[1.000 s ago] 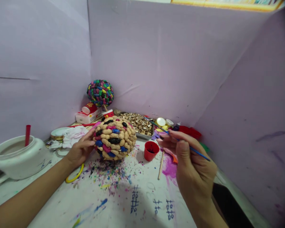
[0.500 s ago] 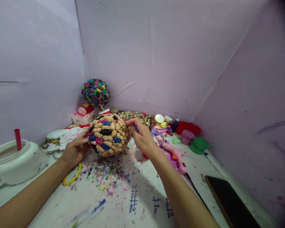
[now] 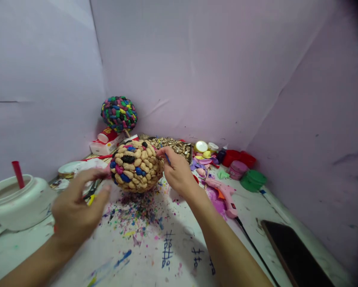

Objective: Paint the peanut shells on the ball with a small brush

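Note:
A ball covered in unshelled peanuts [image 3: 137, 169] sits in front of me above paint-specked table; most peanuts are plain, some painted blue, black or pink. At its left side my left hand [image 3: 79, 203] is blurred, thumb and fingers spread apart, fingertips close to the ball's edge. My right hand [image 3: 179, 169] is closed in a pinch at the ball's right edge, around a thin blue stick that looks like a paintbrush [image 3: 167, 158]. Its working end is hard to see. Whether the right fingertips touch the peanuts I cannot tell.
Behind stands a fully painted peanut ball [image 3: 119, 114] on a stick, beside a tray of peanuts [image 3: 175, 146]. A white pot [image 3: 20, 203] is at left. On the right lie a pink glue gun [image 3: 222, 195], a phone [image 3: 295, 253], and red, pink and green tubs [image 3: 253, 180].
My left hand has let go of the ball's left side and pulled back toward me, its fingers opening. The ball has turned slightly; my right hand stays at its right edge.

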A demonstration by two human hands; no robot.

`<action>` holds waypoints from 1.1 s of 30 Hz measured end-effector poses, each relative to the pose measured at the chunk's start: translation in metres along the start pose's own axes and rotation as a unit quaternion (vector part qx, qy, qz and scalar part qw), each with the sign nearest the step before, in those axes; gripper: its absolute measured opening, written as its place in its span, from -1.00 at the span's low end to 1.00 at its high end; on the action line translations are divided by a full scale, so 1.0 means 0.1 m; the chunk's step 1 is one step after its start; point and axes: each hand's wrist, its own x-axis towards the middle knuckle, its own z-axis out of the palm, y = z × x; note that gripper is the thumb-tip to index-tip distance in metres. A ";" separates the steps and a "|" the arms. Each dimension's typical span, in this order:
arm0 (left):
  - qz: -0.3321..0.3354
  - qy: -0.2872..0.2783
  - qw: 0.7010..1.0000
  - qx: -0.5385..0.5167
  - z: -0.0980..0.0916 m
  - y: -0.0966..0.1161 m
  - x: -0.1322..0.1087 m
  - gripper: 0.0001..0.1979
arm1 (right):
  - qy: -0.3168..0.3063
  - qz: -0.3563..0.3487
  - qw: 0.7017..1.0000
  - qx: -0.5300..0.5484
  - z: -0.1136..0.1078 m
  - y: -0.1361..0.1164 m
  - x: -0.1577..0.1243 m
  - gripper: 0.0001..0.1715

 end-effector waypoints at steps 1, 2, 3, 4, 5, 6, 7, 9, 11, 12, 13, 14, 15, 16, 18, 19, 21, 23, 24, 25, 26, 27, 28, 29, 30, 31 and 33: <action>0.097 -0.057 0.993 0.047 0.03 0.02 -0.11 -0.73 | -0.002 0.001 1.000 -0.004 -0.01 -0.01 0.00 -0.63; 0.194 -0.140 0.968 0.080 0.07 0.04 -0.20 -0.71 | -0.004 0.002 1.000 -0.008 -0.01 -0.02 0.00 -0.62; 0.247 -0.213 0.938 0.112 0.13 0.05 -0.29 -0.67 | -0.006 0.004 1.000 -0.012 -0.02 -0.02 0.00 -0.62; 0.286 -0.276 0.909 0.123 0.20 0.06 -0.36 -0.63 | -0.007 0.006 1.000 -0.016 -0.02 -0.03 0.00 -0.62; 0.297 -0.325 0.888 0.133 0.28 0.07 -0.42 -0.59 | -0.008 0.008 1.000 -0.019 -0.03 -0.04 0.00 -0.62; 0.289 -0.361 0.874 0.148 0.37 0.09 -0.46 -0.55 | -0.010 0.009 1.000 -0.021 -0.03 -0.05 0.01 -0.62; 0.279 -0.398 0.858 0.165 0.46 0.10 -0.49 -0.52 | -0.012 0.009 1.000 -0.022 -0.03 -0.06 0.01 -0.62; 0.280 -0.439 0.832 0.190 0.64 0.10 -0.51 -0.55 | -0.016 0.007 1.000 -0.022 -0.04 -0.07 0.02 -0.62; 0.258 -0.456 0.827 0.205 0.81 0.07 -0.52 -0.58 | -0.018 0.006 1.000 -0.022 -0.04 -0.08 0.02 -0.62; 0.230 -0.448 0.839 0.206 0.90 0.05 -0.52 -0.58 | -0.018 0.007 1.000 -0.021 -0.04 -0.09 0.02 -0.62; 0.195 -0.435 0.856 0.203 0.97 0.01 -0.53 -0.60 | -0.018 0.007 1.000 -0.021 -0.05 -0.09 0.02 -0.62; 0.178 -0.427 0.863 0.205 1.04 -0.02 -0.54 -0.61 | -0.019 0.007 1.000 -0.021 -0.05 -0.09 0.02 -0.62; 0.159 -0.417 0.870 0.208 1.10 -0.06 -0.55 -0.62 | -0.020 0.007 1.000 -0.021 -0.05 -0.09 0.02 -0.62; 0.140 -0.406 0.878 0.211 1.16 -0.09 -0.56 -0.62 | -0.021 0.007 1.000 -0.021 -0.06 -0.09 0.02 -0.62; 0.122 -0.396 0.885 0.212 1.25 -0.12 -0.59 -0.63 | -0.021 0.008 1.000 -0.021 -0.05 -0.10 0.02 -0.63; 0.111 -0.390 0.889 0.212 1.29 -0.13 -0.61 -0.63 | -0.021 0.008 1.000 -0.021 -0.05 -0.10 0.02 -0.63; 0.082 -0.371 0.901 0.208 1.35 -0.13 -0.65 -0.62 | -0.022 0.007 0.999 -0.022 -0.04 -0.10 0.01 -0.63; 0.067 -0.361 0.906 0.210 1.38 -0.12 -0.69 -0.60 | -0.022 0.005 0.999 -0.022 -0.04 -0.10 0.01 -0.63; 0.065 -0.358 0.905 0.220 1.39 -0.12 -0.70 -0.59 | -0.023 0.004 0.999 -0.022 -0.03 -0.09 0.01 -0.63; 0.067 -0.358 0.902 0.230 1.39 -0.12 -0.72 -0.57 | -0.023 0.003 1.000 -0.022 -0.03 -0.09 0.01 -0.62; 0.070 -0.358 0.899 0.242 1.38 -0.11 -0.73 -0.56 | -0.023 0.003 1.000 -0.021 -0.03 -0.09 0.01 -0.62; 0.075 -0.360 0.895 0.253 1.37 -0.09 -0.73 -0.54 | -0.022 0.003 1.000 -0.020 -0.03 -0.09 0.01 -0.62; 0.080 -0.362 0.891 0.262 1.35 -0.06 -0.72 -0.52 | -0.022 0.003 1.000 -0.020 -0.03 -0.09 0.01 -0.62; 0.084 -0.363 0.888 0.268 1.32 -0.02 -0.70 -0.51 | -0.022 0.002 1.000 -0.019 -0.02 -0.09 0.01 -0.62; 0.091 -0.368 0.882 0.279 1.28 0.04 -0.67 -0.50 | -0.021 0.003 1.000 -0.019 -0.02 -0.09 0.01 -0.62; 0.097 -0.371 0.877 0.291 1.24 0.11 -0.64 -0.50 | -0.019 0.003 1.000 -0.018 -0.02 -0.09 0.01 -0.62; 0.128 -0.410 0.847 0.313 1.13 0.28 -0.59 -0.50 | -0.016 0.005 1.000 -0.019 -0.02 -0.09 0.00 -0.62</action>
